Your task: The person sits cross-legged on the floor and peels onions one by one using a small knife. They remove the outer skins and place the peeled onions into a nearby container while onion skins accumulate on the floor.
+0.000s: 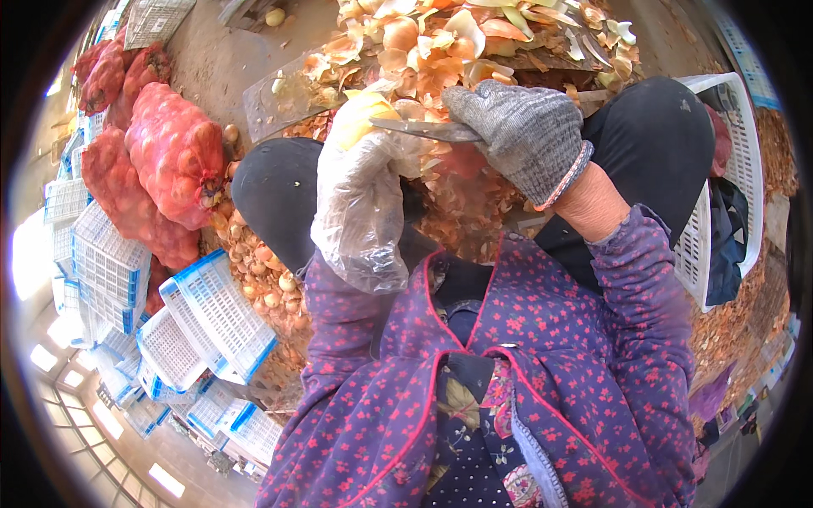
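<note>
My left hand [371, 149], covered by a clear plastic bag, grips a pale yellow onion [360, 117] at the top of the bag. In my right hand [517, 130], which wears a grey knitted glove, is a knife [432, 129]. Its blade reaches left, and the tip lies against or just over the onion's right side; which of these I cannot tell. Beyond both hands rises a heap of onion skins [438, 44]. More skins lie between my knees, below the knife.
Red mesh sacks of onions [174, 152] lie at the left, near loose onions [273, 286]. White and blue plastic crates [216, 311] are stacked at lower left. A white basket [749, 171] with dark cloth stands beside my right knee. A transparent sheet [273, 101] lies beyond my left knee.
</note>
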Motion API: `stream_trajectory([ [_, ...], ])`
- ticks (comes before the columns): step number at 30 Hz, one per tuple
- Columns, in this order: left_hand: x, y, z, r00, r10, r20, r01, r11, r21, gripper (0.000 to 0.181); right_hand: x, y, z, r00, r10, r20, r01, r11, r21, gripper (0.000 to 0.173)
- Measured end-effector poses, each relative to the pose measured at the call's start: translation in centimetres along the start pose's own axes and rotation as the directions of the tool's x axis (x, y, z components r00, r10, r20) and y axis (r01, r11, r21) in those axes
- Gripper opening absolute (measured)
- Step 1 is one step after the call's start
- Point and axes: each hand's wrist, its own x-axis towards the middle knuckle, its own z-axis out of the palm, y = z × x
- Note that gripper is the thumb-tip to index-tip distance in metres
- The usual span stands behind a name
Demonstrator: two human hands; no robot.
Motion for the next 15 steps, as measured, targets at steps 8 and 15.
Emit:
stream_trajectory([
  [8, 0.1, -0.3, 0.0, 0.999, 0.005, -0.041, -0.003, 0.999, 0.033, 0.041, 0.2, -0.1, 0.6, 1.000, 0.013, -0.022, -0.015, 0.996, -0.090, 0.036],
  [15, 0.1, 0.4, 1.8, 0.976, 0.135, -0.170, -0.075, 0.945, 0.319, 0.037, 1.4, -0.3, 0.8, 0.974, 0.079, 0.212, -0.098, 0.992, 0.076, 0.025],
])
